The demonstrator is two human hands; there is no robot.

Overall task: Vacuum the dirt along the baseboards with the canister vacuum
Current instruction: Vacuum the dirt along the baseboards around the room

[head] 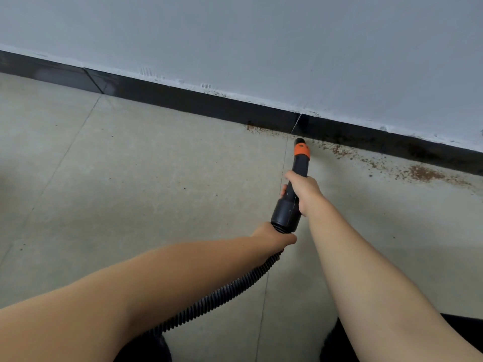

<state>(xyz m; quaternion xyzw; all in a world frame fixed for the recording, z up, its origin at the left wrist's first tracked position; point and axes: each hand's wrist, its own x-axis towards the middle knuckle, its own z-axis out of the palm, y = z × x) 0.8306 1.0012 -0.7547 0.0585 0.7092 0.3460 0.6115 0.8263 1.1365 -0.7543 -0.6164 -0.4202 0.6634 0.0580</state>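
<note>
Below us, grey floor tiles (130, 165) meet a black baseboard (209, 105) under a pale wall (261, 35). Brown dirt (423, 173) lies scattered along the baseboard's foot. Our right hand (304, 190) grips the black vacuum nozzle (298, 165), whose tip points close to the baseboard, beside the dirt. Our left hand (271, 237) clasps the ribbed hose (222, 293) just behind it. The canister is out of frame, and the left fingers are hidden under the hose.

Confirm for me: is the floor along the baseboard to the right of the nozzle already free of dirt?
No: brown dirt lies scattered on the floor along the baseboard, right of the nozzle.
</note>
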